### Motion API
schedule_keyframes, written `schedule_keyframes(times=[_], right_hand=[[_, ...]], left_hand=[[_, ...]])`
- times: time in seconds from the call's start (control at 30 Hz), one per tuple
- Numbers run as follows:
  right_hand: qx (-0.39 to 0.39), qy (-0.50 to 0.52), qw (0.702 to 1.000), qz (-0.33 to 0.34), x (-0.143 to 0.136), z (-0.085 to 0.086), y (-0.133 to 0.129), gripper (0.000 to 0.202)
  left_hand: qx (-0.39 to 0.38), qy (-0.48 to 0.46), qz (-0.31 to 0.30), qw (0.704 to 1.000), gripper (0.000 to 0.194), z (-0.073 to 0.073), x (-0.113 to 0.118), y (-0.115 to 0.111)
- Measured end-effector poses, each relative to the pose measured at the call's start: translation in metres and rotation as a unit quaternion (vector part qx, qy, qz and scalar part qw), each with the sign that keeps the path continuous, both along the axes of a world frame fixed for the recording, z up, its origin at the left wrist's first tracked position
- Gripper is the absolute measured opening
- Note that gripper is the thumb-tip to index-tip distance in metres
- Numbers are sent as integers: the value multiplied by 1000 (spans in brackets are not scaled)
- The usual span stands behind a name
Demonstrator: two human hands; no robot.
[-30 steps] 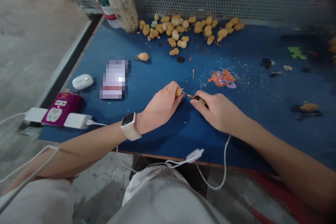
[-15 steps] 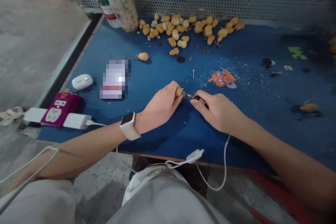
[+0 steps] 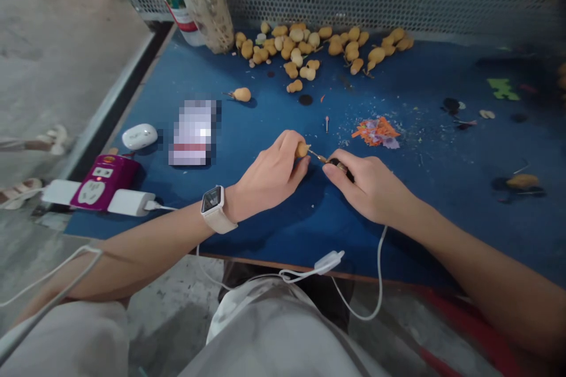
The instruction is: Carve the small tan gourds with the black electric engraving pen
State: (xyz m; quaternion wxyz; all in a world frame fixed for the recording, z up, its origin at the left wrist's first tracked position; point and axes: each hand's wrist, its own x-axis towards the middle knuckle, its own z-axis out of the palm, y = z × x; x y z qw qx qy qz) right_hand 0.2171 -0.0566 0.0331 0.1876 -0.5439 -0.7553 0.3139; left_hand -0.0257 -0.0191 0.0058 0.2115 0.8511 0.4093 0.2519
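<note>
Now | L hand holds gourd | R hand grips tool, tip prob. on gourd

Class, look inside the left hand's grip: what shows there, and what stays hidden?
Inside the left hand, one end of a small tan gourd shows, facing the thin tool in the right hand. The left hand covers the rest of it.

Worktop, blue, bearing small yellow gourds heaped along back edge; labelled bottle; white earbud case; purple socket block; orange-and-lilac scraps.
</note>
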Motion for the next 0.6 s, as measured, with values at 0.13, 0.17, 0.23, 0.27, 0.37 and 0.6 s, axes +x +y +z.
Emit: schedule_keyframes(times=[0.13,0.17,0.23,0.27,0.37,0.6], right_hand=[[-4,-8,1000,-3,4,1,2,36],[-5,-15,1000,-2,5,1,3,36],[-2,-34,999,3,6,2,5,36],[-1,-45,999,6,7,3,6,35],[3,-77,997,13,7,6,8,33],[27,-82,996,20,6,9,9,31]], left_hand=[[4,25,-33,999,18,3,-4,4],[3,34,-39,999,19,3,-5,6],[0,52,-46,998,19,4,-6,9],[-1,59,-47,997,19,5,-7,10],[1,67,-41,997,17,5,-7,12],[-3,66,-24,998,17,4,-6,12]])
